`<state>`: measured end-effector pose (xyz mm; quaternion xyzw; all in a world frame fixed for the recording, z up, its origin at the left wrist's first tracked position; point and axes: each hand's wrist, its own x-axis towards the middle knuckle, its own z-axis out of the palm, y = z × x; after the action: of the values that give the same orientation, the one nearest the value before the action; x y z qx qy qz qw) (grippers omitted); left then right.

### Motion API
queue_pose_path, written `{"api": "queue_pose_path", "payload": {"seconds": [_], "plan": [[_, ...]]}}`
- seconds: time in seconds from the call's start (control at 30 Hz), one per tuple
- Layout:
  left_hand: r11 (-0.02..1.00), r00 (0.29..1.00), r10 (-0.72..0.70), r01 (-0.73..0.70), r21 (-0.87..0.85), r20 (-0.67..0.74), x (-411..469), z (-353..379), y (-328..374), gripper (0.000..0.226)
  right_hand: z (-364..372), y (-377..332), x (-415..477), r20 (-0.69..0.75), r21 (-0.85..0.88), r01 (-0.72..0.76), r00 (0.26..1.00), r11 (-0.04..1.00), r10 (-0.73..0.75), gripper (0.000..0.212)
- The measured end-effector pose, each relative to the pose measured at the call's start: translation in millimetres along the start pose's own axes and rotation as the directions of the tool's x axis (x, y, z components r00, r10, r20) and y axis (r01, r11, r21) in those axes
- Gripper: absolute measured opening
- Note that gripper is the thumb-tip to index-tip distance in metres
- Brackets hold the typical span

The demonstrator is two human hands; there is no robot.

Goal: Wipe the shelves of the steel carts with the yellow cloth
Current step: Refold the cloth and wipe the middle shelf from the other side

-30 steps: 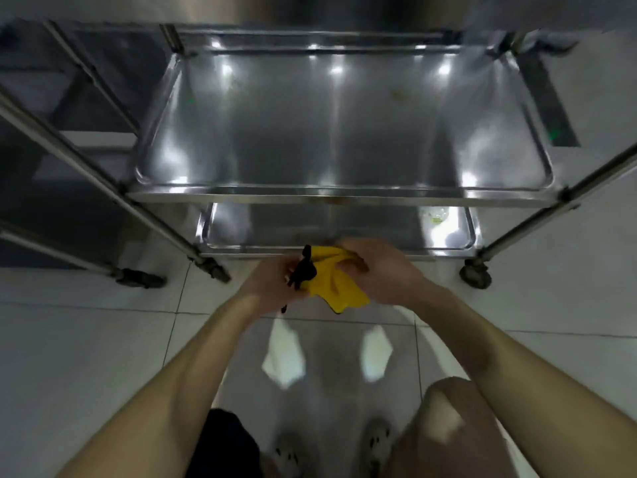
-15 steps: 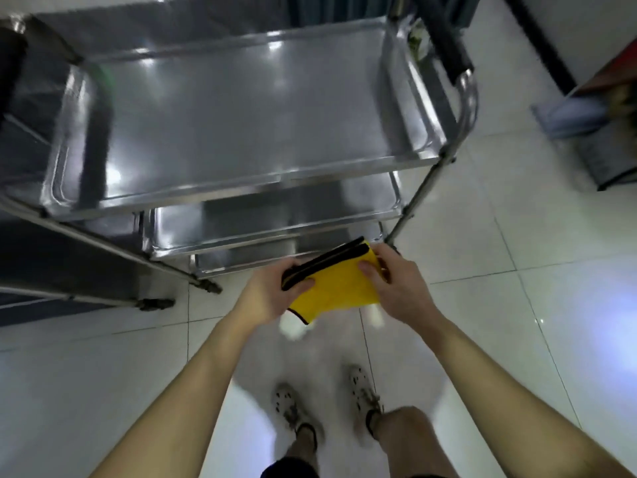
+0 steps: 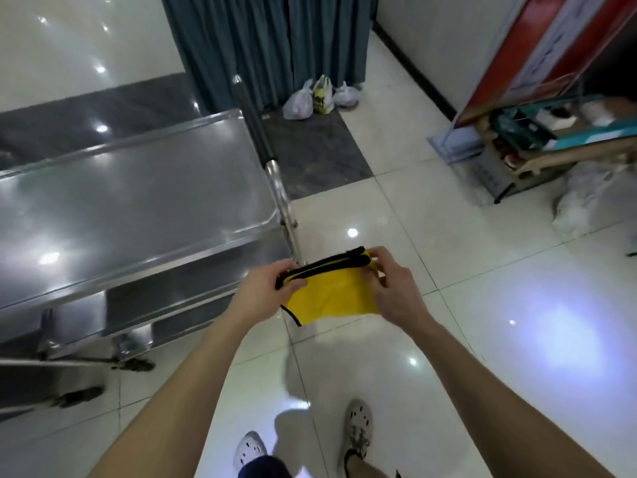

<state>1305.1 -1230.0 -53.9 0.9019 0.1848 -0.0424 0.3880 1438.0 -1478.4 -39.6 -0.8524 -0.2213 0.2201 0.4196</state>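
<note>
Hands: left hand (image 3: 256, 296) pinches the left end of the yellow cloth (image 3: 327, 300), fingers curled over its black-trimmed upper edge; right hand (image 3: 393, 291) pinches the right end of the same edge, thumb and fingers closed on the fabric; both grasp, neither is released.

Yellow cloth: folded, doubled black trim along the top, yellow panel hanging below between the two hands; held in the air just off the near right corner of the steel cart (image 3: 213, 241), touching no shelf.

Steel cart: top shelf (image 3: 138, 201) shiny, carrying light reflections; lower shelves (image 3: 179, 284) stepped beneath it; dark-gripped push handle (image 3: 253, 122) at the cart's right end; dark caster (image 3: 136, 365) by the cart's base at its near left, and I cannot tell which frame it belongs to.

Surroundings, all placed from the cart: teal curtain (image 3: 269, 43) beyond the handle end; three plastic bags (image 3: 317, 98) on the floor at the curtain's foot, apart from the cart; red-panelled cabinet (image 3: 537, 53) and a heap of boxes (image 3: 551, 132) well to the cart's right, blurred; glossy white tile floor (image 3: 448, 305) all round; the person's two light perforated shoes (image 3: 358, 426) on the tiles, nearer the viewer than the cart.
</note>
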Motion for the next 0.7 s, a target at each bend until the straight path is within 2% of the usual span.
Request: {"api": "queue_pose_path", "payload": {"seconds": [0.13, 0.43, 0.7], "plan": [[0.999, 0.999, -0.022, 0.020, 0.036, 0.038, 55.3, 8.1, 41.6, 0.019, -53.9, 12.3, 45.0, -0.019, -0.062, 0.036, 0.999, 0.997, -0.037, 0.016], [0.997, 0.996, -0.059, 0.056, 0.049, 0.068, 222.8, 6.6, 59.3, 0.014, -143.8, 41.8, 191.6, 0.000, -0.260, 0.105, 0.994, 0.960, -0.108, 0.021], [0.994, 0.994, -0.097, 0.094, 0.064, 0.051, 397.0, -37.4, 72.9, 0.013, -233.9, 61.2, 352.2, 0.041, -0.352, 0.011, 0.999, 0.936, 0.003, 0.021]]}}
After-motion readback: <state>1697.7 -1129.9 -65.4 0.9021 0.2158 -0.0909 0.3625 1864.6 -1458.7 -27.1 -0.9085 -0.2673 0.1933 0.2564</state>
